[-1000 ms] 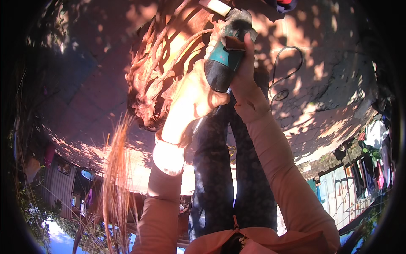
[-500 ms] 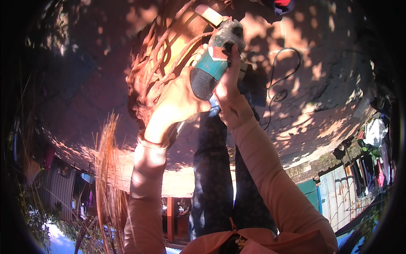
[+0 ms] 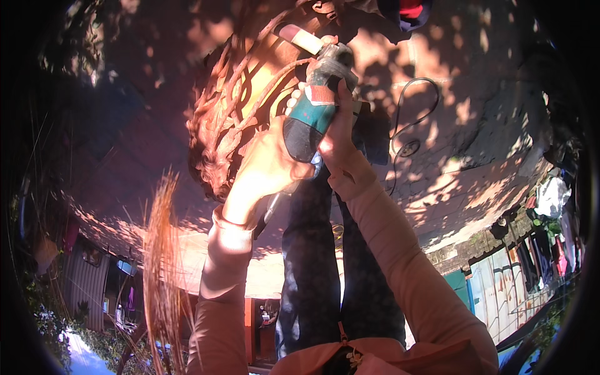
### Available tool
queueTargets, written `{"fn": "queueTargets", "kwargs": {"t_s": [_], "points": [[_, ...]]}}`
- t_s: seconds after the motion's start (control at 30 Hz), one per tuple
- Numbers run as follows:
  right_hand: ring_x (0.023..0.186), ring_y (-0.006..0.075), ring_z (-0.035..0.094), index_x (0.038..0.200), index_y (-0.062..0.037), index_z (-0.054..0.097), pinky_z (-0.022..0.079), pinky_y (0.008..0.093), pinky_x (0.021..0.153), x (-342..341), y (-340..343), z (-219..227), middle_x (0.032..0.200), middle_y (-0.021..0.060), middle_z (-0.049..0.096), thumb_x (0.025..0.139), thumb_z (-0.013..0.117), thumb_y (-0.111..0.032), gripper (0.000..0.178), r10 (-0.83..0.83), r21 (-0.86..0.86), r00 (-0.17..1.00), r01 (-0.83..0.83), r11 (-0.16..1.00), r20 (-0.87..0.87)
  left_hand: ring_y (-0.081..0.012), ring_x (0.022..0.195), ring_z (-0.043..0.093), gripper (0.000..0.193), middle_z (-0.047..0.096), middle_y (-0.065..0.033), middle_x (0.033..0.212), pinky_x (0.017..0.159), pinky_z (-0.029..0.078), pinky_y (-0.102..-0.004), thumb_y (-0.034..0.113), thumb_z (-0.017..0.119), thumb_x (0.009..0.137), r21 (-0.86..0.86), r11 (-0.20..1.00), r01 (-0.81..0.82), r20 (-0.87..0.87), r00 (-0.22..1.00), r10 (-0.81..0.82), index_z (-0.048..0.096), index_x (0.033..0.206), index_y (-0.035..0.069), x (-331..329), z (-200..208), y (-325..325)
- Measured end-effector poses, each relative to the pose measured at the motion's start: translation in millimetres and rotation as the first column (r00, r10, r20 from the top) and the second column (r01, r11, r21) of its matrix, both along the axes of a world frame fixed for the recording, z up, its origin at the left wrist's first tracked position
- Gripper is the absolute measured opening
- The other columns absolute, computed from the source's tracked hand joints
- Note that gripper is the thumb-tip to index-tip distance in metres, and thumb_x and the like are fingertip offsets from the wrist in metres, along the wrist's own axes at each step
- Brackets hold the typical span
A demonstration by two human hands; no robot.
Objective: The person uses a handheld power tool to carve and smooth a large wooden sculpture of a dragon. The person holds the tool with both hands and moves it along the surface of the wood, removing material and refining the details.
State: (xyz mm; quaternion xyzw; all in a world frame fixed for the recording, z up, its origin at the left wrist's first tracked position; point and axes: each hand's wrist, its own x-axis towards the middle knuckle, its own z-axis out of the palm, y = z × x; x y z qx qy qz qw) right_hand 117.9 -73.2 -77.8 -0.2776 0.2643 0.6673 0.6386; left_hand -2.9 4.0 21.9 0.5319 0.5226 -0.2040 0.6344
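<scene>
Both hands hold an angle grinder [image 3: 310,114] with a teal body, a black rear end and a dusty grey head. My left hand [image 3: 265,153] wraps the rear of the body from the left, its fingertips showing along that side. My right hand [image 3: 339,128] closes on the right side, with the thumb up near the head. Beneath and left of the grinder lies a reddish-brown carved wood piece [image 3: 209,140] with twisting, root-like strands. A pale block-like piece [image 3: 301,39] juts out left of the grinder's head. The grinder's disc is hidden.
A dark cord [image 3: 431,112] loops over the sun-dappled ground on the right. A dark rod-like thing [image 3: 267,215] shows below my left wrist. Long dry strands [image 3: 161,250] hang at the lower left. Dark red and blue cloth [image 3: 409,12] lies at the top.
The grinder and both hands sit slightly lower in the picture, and the view has shifted a little. My grip looks the same.
</scene>
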Motion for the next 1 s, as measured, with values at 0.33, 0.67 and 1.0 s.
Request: {"fn": "queueTargets", "kwargs": {"t_s": [0.33,0.67,1.0], "points": [[0.085,0.0215,0.064,0.107,-0.005,0.059,0.053,0.0372,0.079,2.9,10.8,-5.1,0.096,0.0093,0.065,0.094,0.043,-0.064,0.062,0.018,-0.042,0.99,-0.012,0.999,0.137,-0.0257,0.092,0.066,0.076,0.067,-0.0169,0.099,0.084,0.051,-0.0345,0.016,0.081,0.057,-0.028,0.999,-0.035,0.059,0.998,0.036,0.05,0.124,-0.003,2.2,-7.6,14.2],[0.08,0.0216,0.068,0.11,-0.0031,0.062,0.056,0.0333,0.074,57.6,9.5,12.9,0.094,0.0109,0.068,0.094,0.052,-0.054,0.054,0.249,-0.217,0.956,-0.212,0.953,0.155,-0.0284,0.095,0.062,0.072,0.06,-0.0148,0.107,0.085,0.05,-0.0371,0.013,0.082,0.061,0.044,0.939,-0.341,0.196,0.925,0.327,0.051,0.126,0.002,49.6,2.4,-46.5],[0.092,0.0254,0.068,0.119,-0.0006,0.063,0.054,0.0367,0.089,91.6,-6.3,2.6,0.106,0.0139,0.07,0.095,0.058,-0.042,0.048,0.429,-0.262,0.903,-0.415,0.871,-0.004,-0.0259,0.084,0.068,0.075,0.065,-0.0176,0.099,0.075,0.055,-0.0362,0.025,0.084,0.062,0.018,0.797,-0.604,-0.025,0.796,0.605,0.045,0.118,-0.004,92.0,-6.5,-91.1]]}}
